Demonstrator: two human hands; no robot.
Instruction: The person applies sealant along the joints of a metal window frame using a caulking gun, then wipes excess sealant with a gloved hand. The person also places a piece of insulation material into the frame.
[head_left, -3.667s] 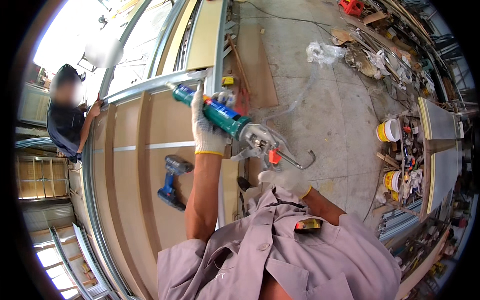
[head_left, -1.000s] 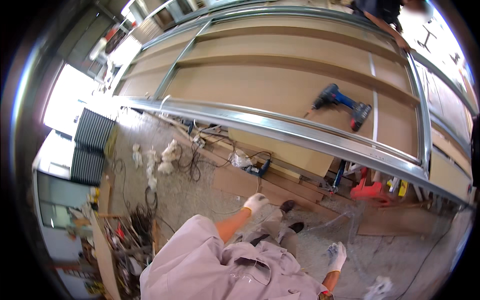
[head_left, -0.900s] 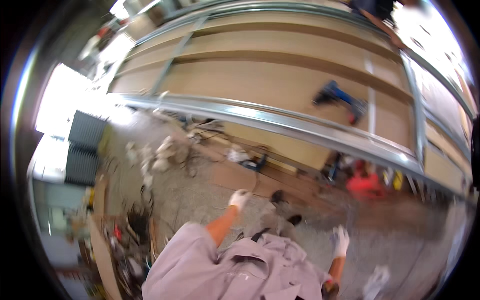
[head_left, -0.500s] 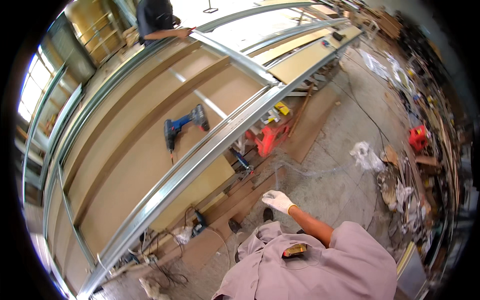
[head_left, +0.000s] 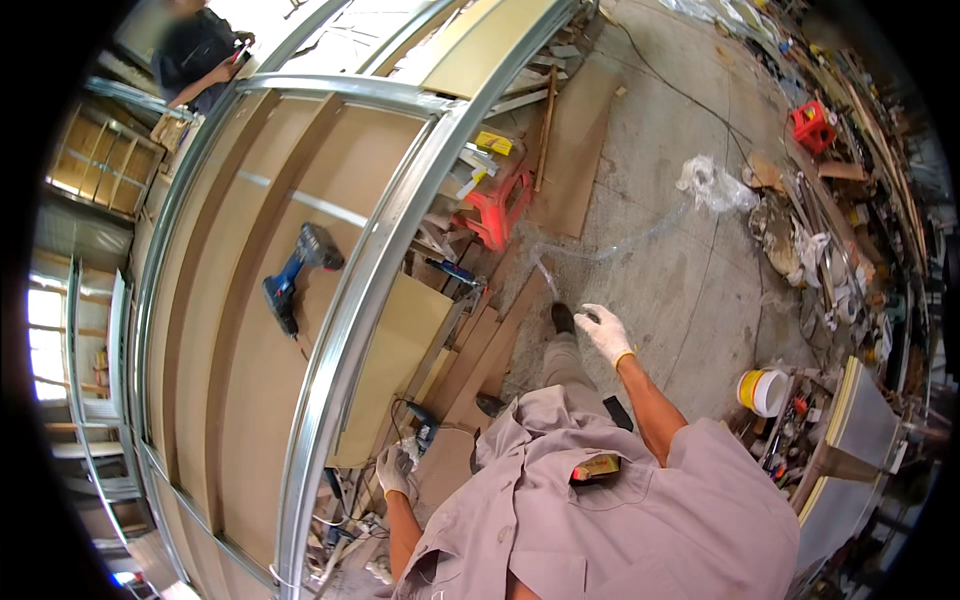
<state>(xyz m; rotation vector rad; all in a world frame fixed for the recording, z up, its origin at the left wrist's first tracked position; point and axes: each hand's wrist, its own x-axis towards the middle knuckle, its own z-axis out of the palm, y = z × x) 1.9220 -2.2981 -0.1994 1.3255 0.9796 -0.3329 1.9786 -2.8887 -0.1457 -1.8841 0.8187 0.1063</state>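
Note:
My left hand (head_left: 395,468), in a white glove, hangs low beside my hip with loosely curled fingers and nothing in it. It is near a small dark power tool (head_left: 424,428) lying on the floor boards. My right hand (head_left: 605,331), also gloved, is stretched out over the concrete floor, fingers apart and empty, just above my dark shoe (head_left: 562,318). A blue cordless drill (head_left: 300,272) lies on the brown wooden panel (head_left: 215,330) inside a long metal frame rail (head_left: 350,320), out of reach of both hands.
A red plastic stool (head_left: 497,205) and loose boards sit by the rail. On the floor are a crumpled plastic bag (head_left: 712,185), a red crate (head_left: 808,125) and a white bucket (head_left: 765,390). Scrap clutter lines the right side. Another person (head_left: 200,55) stands at the panel's far end.
The view has swung round, so the panel now lies at my left. The sealant gun that both hands held earlier is gone. My left hand has come into view.

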